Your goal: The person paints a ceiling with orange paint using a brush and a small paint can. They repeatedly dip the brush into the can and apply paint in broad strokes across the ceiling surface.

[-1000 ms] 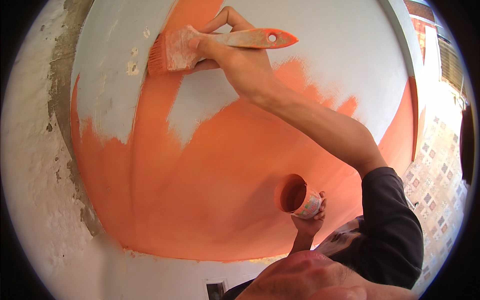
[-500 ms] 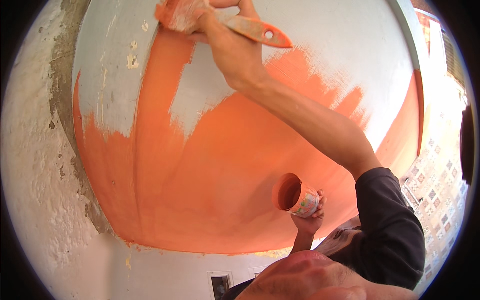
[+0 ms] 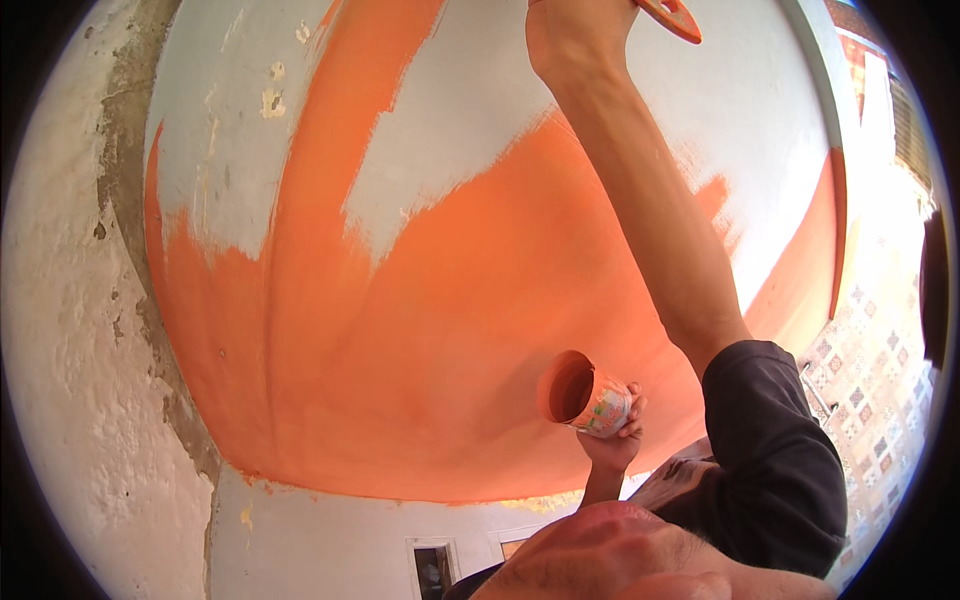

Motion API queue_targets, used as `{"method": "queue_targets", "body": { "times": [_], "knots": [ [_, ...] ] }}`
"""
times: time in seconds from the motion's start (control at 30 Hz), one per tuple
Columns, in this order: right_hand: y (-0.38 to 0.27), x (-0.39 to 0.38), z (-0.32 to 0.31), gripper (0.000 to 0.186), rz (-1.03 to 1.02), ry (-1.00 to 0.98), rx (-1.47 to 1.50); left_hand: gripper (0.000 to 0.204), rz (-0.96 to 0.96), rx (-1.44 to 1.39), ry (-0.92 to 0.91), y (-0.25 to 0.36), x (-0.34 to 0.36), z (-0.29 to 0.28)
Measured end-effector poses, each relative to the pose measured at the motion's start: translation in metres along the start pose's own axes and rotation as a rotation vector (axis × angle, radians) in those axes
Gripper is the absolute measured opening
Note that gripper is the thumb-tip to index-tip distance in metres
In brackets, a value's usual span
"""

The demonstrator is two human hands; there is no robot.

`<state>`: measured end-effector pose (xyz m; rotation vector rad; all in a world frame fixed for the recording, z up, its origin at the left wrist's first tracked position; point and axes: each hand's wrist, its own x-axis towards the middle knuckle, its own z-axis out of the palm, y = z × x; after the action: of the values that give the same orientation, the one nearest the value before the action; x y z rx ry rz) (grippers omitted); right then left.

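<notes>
My right arm stretches up across a curved-looking, part-painted surface (image 3: 430,330), orange below and pale grey above. At the top edge of the picture my right hand (image 3: 585,25) is partly cut off. From it sticks out the orange-smeared handle end of a paintbrush (image 3: 672,16); the bristles are out of view. Lower down, my left hand (image 3: 622,440) is closed around a paint cup (image 3: 605,405), its mouth tilted to the left. Orange paint coats the cup's inner wall and rim, and a printed pattern shows on its side. How much paint it holds is hard to see.
A rough, peeling whitish wall (image 3: 70,370) runs down the left side, with a bare grey strip (image 3: 125,180) beside the painted surface. Patterned tiles (image 3: 880,410) lie at the right, near a metal handle-like bar (image 3: 818,392). A small framed opening (image 3: 432,568) sits at the bottom.
My right hand has carried the brush up and to the right, partly out of view. The orange stripe at upper left now shows up to the top edge. The cup has barely shifted.
</notes>
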<state>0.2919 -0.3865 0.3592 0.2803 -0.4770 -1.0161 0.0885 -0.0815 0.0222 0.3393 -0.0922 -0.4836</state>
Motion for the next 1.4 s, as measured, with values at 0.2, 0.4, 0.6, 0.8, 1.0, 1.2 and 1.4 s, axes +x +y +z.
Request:
{"method": "queue_targets", "body": {
  "times": [0.2, 0.4, 0.6, 0.8, 1.0, 1.2, 1.4],
  "knots": [
    [0.029, -0.071, 0.022, 0.022, 0.198, 0.109, 0.086, 0.070, 0.023, 0.009, -0.014, 0.000, -0.001, -0.006],
    [0.009, -0.135, 0.000, 0.025, 0.409, -0.285, -0.242, 0.070, 0.065, 0.023, 0.035, -0.002, -0.004, -0.007],
    [0.010, -0.089, -0.009, 0.019, 0.104, -0.133, -0.158, 0.068, 0.146, 0.034, 0.020, -0.018, -0.001, -0.017],
    [0.028, -0.179, -0.001, 0.028, 0.318, -0.237, -0.397, 0.071, 0.280, -0.035, 0.088, -0.041, -0.010, -0.013],
    [0.008, -0.187, -0.027, 0.029, 0.347, -0.292, -0.378, 0.077, 0.457, -0.021, 0.128, -0.055, -0.018, -0.011],
    [0.058, -0.187, -0.039, 0.029, 0.201, -0.215, -0.433, 0.076, 0.563, -0.005, 0.205, -0.070, -0.036, -0.024],
    [0.007, -0.242, -0.052, 0.030, 0.242, -0.490, -0.340, 0.075, 0.575, 0.016, 0.260, -0.056, -0.059, -0.035]
  ]
}}
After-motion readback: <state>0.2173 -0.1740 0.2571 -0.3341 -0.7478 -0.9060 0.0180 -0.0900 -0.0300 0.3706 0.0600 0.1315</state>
